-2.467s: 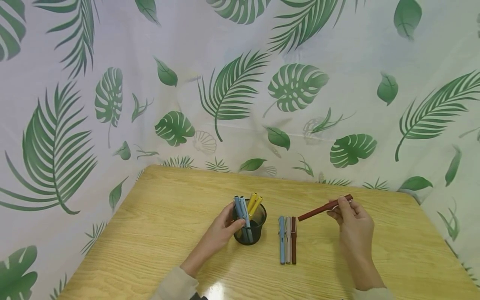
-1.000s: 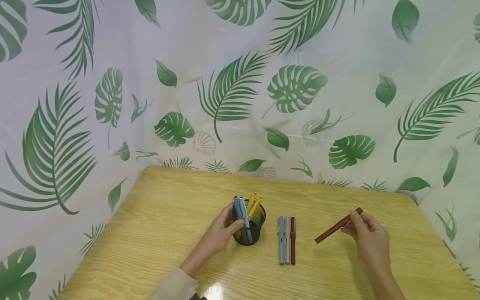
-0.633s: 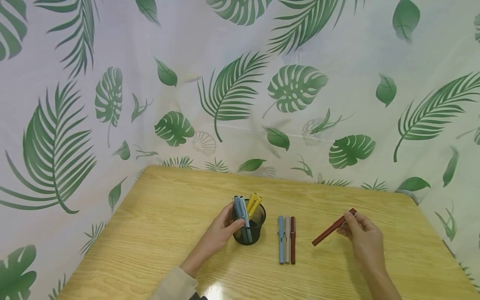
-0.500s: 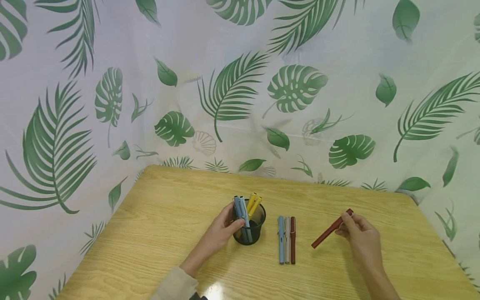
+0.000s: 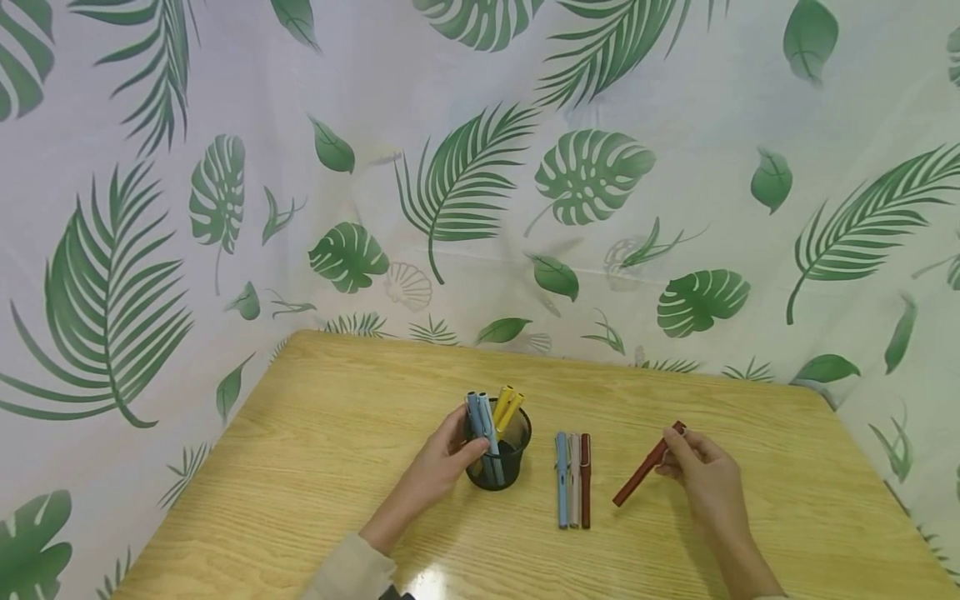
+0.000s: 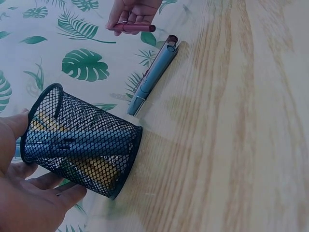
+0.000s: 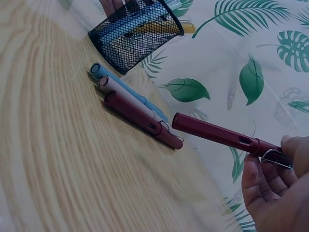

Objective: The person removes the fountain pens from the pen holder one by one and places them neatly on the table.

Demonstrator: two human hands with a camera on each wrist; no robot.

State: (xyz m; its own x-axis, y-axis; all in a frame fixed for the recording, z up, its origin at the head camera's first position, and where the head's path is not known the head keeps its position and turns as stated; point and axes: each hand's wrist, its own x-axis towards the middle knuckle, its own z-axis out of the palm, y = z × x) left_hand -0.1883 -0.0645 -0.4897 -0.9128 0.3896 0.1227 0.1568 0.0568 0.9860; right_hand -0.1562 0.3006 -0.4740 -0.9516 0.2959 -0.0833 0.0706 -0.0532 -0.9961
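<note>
My left hand grips the side of a black mesh pen holder standing on the table. Two blue pens and two yellow pens lean inside it. My right hand pinches a dark red pen near its clip end, tilted above the table. To the left of that pen, three pens lie side by side: a blue pen, a pale grey-pink pen and a dark red pen. In the right wrist view the held pen is clear of the lying row.
The wooden table stretches around the pens and the holder. A white cloth with green leaf prints hangs behind the table and along its left side.
My right hand first moved right and toward me with the dark red pen, then back left toward the row. The pen now tilts more steeply. The left hand and holder stay put.
</note>
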